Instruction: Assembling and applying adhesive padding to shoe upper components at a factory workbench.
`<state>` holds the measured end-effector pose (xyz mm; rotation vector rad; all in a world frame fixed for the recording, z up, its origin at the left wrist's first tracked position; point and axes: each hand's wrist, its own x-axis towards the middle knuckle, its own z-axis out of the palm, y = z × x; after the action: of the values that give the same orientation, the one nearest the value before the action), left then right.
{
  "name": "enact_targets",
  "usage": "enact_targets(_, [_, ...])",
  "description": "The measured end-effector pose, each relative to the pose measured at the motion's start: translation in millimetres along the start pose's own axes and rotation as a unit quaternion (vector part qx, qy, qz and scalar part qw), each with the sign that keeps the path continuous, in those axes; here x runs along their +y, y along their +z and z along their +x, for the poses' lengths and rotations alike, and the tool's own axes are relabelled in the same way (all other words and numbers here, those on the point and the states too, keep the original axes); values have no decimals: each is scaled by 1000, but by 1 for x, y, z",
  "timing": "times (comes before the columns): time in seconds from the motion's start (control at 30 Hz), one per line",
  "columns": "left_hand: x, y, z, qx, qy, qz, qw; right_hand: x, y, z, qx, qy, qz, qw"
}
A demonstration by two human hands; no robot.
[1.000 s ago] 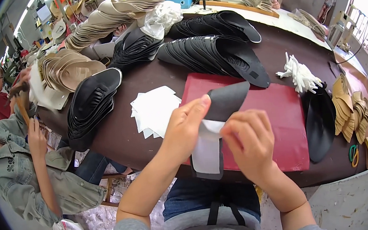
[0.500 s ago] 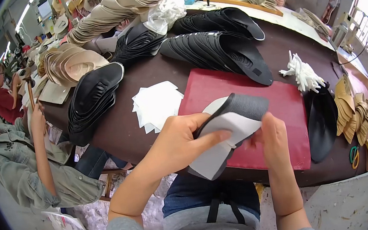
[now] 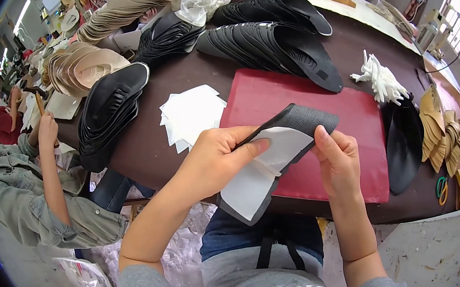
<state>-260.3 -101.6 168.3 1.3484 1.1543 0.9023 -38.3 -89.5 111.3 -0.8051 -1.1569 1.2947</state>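
Observation:
A bent black fabric shoe piece (image 3: 308,118) with white backing (image 3: 286,143) on the side toward me is held up in front of my waist. My left hand (image 3: 217,159) pinches its left edge, thumb lying on the white side. At the right edge, my right hand (image 3: 338,156) grips the piece between thumb and curled fingers. A fold crosses the white backing near its middle, and its lower part hangs past the table's near edge. Behind the piece lies a red mat (image 3: 351,146), with a pile of white sheets (image 3: 192,113) to its left.
Stacks of black shoe pieces (image 3: 265,53) stand behind the mat; another black stack (image 3: 111,112) lies left. White gloves (image 3: 378,79), tan pieces (image 3: 431,124) and scissors (image 3: 441,191) lie right. On the left, a co-worker's hand (image 3: 47,130) holds a wooden-handled tool.
The black piece has spread, showing its white backing flatter and more fully. My right fingers have shifted onto its right edge, thumb up. The view has tilted slightly.

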Motion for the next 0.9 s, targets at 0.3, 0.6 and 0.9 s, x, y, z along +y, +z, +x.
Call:
enact_targets(0.3, [-7,10,12,16,44,-38,998,-1,26,-5,76,-38,-30,996])
enact_targets(0.6, [16,12,34,-25,122,390,912,16,26,-8,116,-289,-347,885])
enact_targets(0.9, [-6,1,-3,74,50,156,984,-20,15,6,85,103,-154,979])
